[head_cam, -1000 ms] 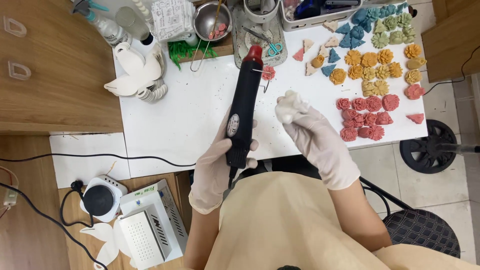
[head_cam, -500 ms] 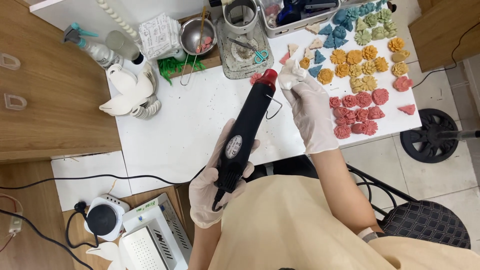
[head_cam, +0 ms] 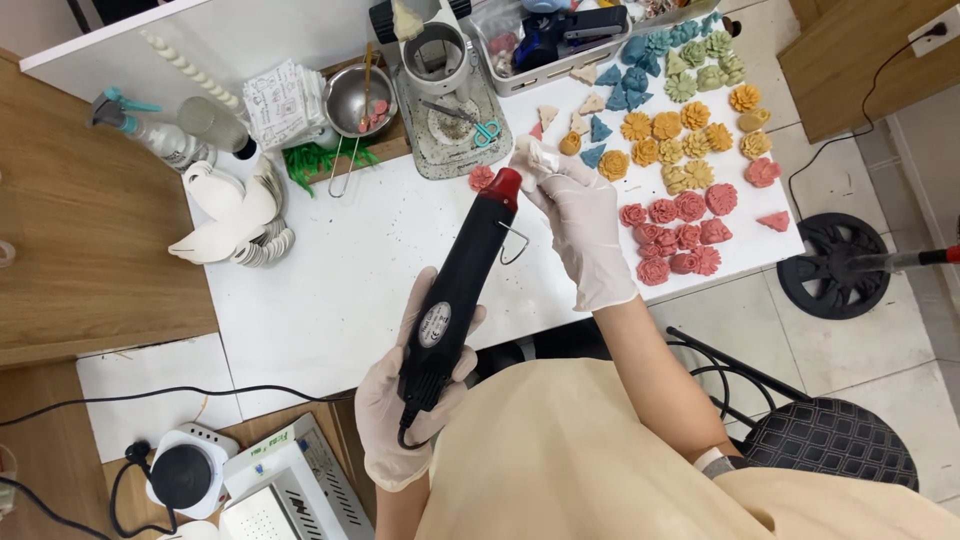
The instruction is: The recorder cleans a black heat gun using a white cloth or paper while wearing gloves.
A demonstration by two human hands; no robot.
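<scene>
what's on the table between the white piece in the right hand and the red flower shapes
Head view: only the gloved right hand holding the white piece; past it, bare table up to the red flower shapes.

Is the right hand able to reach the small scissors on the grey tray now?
Probably not freely: the right hand already holds a small white piece, though the scissors lie close with nothing between.

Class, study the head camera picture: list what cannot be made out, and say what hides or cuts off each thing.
- White piece in the right hand: gloved fingers cover most of it, shape unclear.
- Heat tool: the left hand hides its lower grip.
- Plastic bin: cut off by the top edge.
- White box: cut off by the bottom edge.
- Paper sheets: drawings too small.
</scene>
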